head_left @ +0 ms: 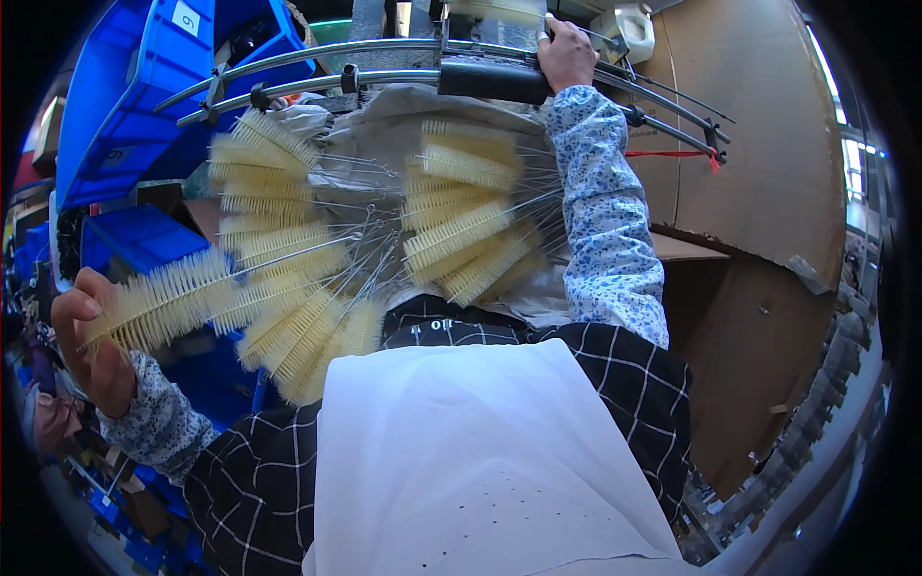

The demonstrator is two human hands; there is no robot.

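Observation:
My left hand is at the far left, its fingers closed on the bristle end of a cream bottle brush. The brush's twisted wire stem points right, over a fanned pile of similar brushes. A second pile of cream brushes lies to the right of it, wire stems mostly toward the right. At the top, my right hand is closed around the right end of a carriage with a black cylinder, which sits on two metal rails. The fingertips there are partly hidden.
Blue plastic bins stand at the left and upper left. A pale cloth lies beneath the brushes. Large cardboard sheets and an open cardboard box take up the right side. A red cord is tied at the right rail end.

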